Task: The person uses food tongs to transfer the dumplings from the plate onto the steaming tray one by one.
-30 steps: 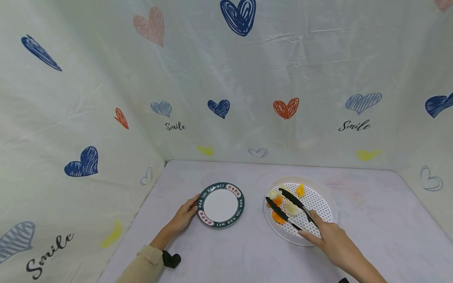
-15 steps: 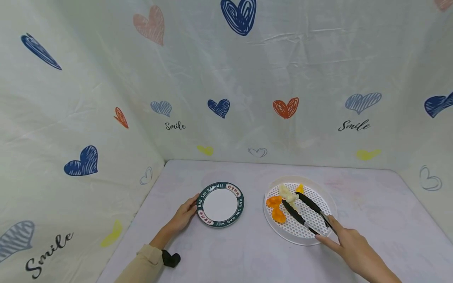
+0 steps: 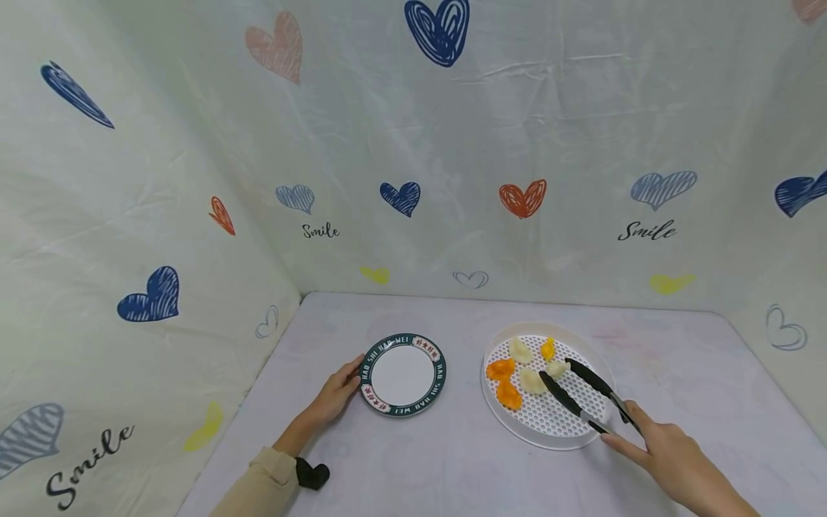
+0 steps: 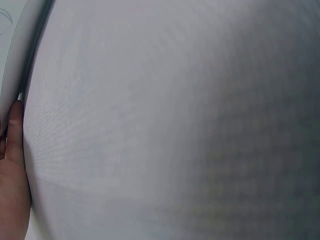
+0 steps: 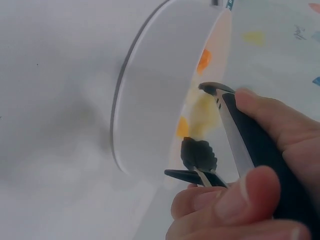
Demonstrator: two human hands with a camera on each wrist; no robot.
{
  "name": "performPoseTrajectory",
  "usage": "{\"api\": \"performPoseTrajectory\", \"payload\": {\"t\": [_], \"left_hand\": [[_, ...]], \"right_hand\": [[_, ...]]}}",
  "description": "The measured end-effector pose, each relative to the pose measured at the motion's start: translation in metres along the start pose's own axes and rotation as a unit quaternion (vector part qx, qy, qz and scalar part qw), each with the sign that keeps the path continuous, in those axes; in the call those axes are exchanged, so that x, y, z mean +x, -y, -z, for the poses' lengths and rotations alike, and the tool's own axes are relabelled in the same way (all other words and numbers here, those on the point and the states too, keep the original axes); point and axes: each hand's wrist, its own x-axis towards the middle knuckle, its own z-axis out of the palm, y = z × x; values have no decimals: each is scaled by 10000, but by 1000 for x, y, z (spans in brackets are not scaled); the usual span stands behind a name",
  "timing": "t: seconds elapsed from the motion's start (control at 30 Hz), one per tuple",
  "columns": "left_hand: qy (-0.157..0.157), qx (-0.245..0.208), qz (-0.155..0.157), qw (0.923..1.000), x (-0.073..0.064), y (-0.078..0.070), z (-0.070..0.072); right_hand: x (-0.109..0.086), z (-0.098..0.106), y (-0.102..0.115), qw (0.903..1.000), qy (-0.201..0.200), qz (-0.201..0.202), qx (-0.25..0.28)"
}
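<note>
In the head view my left hand (image 3: 336, 391) holds the left rim of a round white plate (image 3: 402, 375) with a dark green lettered border. The left wrist view has only part of this hand (image 4: 12, 165) at its edge. My right hand (image 3: 672, 459) grips a pair of black-tipped tongs (image 3: 588, 416), its fingers curled round the handles in the right wrist view. Between the spread tips lies a pale yellow lump (image 3: 556, 370). A round white tray (image 3: 510, 431) with a perforated base holds several such lumps, among them an orange one (image 3: 509, 395) and a deep yellow one (image 3: 548, 349).
The plate and tray stand apart on a pale table (image 3: 452, 459). A heart-printed curtain (image 3: 465, 244) hangs behind the table and along its left side. By my left sleeve (image 3: 265, 474) is a small black heart shape (image 3: 313, 474). The tray's wall (image 5: 155, 80) is raised.
The tongs and my right hand have moved right across the tray. A pale lump has gone with the tips, from the tray's left part towards its middle. My left hand and the plate stay put.
</note>
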Motion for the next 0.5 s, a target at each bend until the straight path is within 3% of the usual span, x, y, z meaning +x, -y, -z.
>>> {"api": "performPoseTrajectory", "payload": {"t": [0.5], "left_hand": [[-33,134,-50,9999,-1,-2,0]], "right_hand": [[5,3,-7,9999,97,-51,67]]}}
